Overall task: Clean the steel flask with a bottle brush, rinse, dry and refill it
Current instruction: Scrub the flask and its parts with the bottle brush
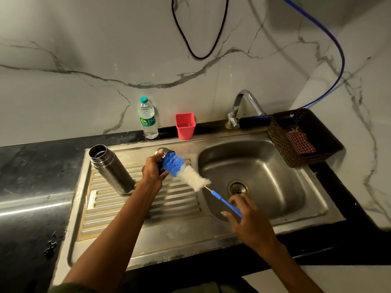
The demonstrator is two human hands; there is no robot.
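The left hand point(153, 169) grips a steel flask cap point(161, 154) over the ribbed draining board point(143, 206), fingers curled round it with its open side turned toward the basin. The blue bristle tip of the bottle brush point(184, 171) is pushed into the cap; the white fluffy section trails out behind it toward the sink basin point(264, 166). The right hand point(247, 218) pinches the brush's blue handle between thumb and fingertips above the near edge of the basin, the other fingers loosely curled. The steel flask point(111, 169) stands open-mouthed on the draining board, to the left of the left hand and apart from it. At the back wall a plastic water bottle point(147, 118) with a teal cap stands beside a red square cup point(185, 125). The tap point(243, 108) arches over the basin, and a brown woven basket point(304, 136) holding a checked cloth point(299, 141) sits at the sink's far right corner
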